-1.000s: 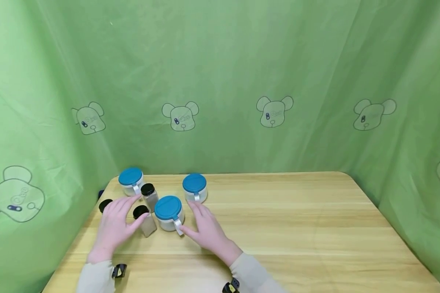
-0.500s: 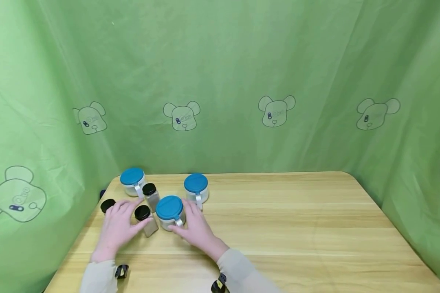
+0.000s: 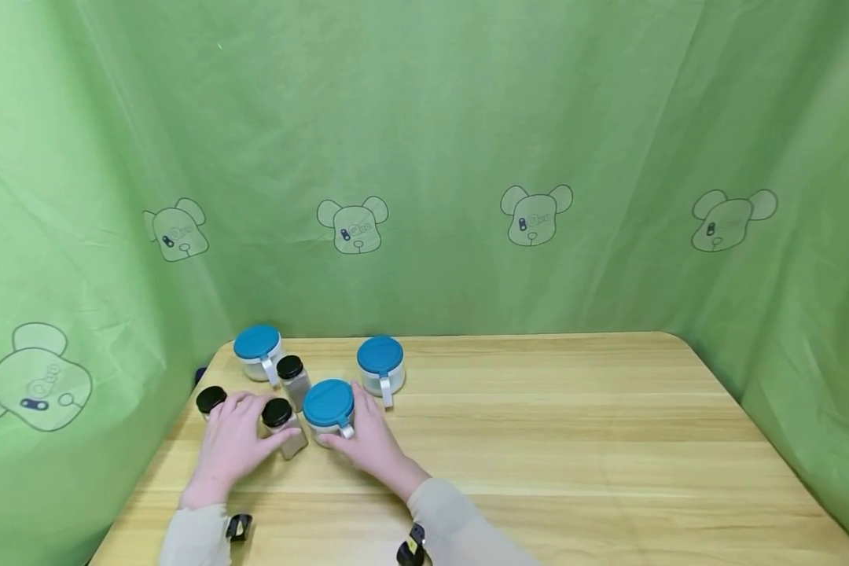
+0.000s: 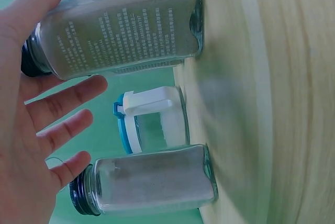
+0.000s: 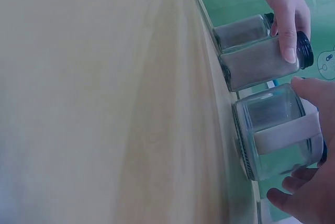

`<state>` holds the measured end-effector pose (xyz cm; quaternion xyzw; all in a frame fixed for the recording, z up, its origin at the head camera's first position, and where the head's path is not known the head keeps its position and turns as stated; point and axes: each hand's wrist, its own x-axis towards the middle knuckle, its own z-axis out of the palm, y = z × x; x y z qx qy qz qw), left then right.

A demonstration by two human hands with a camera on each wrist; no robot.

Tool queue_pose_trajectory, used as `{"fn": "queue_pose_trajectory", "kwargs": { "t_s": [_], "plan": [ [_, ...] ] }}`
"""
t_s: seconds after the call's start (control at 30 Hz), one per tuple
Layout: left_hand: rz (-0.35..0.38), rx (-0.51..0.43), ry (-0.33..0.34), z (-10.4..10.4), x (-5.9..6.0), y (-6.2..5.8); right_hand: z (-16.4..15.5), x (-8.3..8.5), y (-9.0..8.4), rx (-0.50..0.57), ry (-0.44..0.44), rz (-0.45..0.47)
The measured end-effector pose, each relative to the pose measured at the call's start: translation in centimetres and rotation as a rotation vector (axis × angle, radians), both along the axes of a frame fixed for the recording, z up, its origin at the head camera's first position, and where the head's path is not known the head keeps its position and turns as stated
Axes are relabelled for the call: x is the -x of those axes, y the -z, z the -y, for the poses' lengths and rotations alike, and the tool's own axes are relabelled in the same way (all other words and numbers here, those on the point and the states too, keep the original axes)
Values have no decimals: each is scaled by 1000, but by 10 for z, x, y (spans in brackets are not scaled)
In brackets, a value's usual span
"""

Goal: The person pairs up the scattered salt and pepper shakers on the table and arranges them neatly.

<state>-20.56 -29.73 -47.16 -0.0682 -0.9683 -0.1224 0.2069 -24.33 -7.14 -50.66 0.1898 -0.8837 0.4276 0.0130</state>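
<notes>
In the head view my left hand (image 3: 232,444) grips the front black-capped glass spice jar (image 3: 295,446) near its cap, thumb on the near side. The left wrist view shows that jar (image 4: 120,28) upright on the table, filled with pale powder and printed with white text. My right hand (image 3: 373,442) holds a round glass seasoning pot (image 3: 328,402) with a blue lid and white handle. Thumb and fingers lie around the pot; in the right wrist view the pot's handle (image 5: 288,134) faces the camera. Both things stand on the wooden table.
Two more blue-lidded pots stand behind, one at the back left (image 3: 256,343) and one (image 3: 380,356) right of it. Another black-capped jar (image 3: 295,381) is between the pots, and one (image 3: 211,398) is beside my left hand. A green curtain (image 3: 439,157) surrounds the wooden table (image 3: 573,440).
My right hand has moved left onto the front blue-lidded pot and now holds it. My left hand has closed in on the front spice jar. The pots and jars keep their arrangement.
</notes>
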Motion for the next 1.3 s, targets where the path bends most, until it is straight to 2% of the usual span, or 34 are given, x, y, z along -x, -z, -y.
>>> {"fn": "queue_pose_trajectory", "kwargs": {
  "t_s": [0.17, 0.43, 1.3],
  "plan": [
    [30, 7, -8, 2, 0, -1, 6, 3, 5, 30, 18, 35],
    [64, 1, -5, 2, 0, -1, 10, 4, 4, 116, 19, 41],
    [108, -54, -25, 3, 1, 3, 16, 8, 5, 171, 71, 19]
  ]
}}
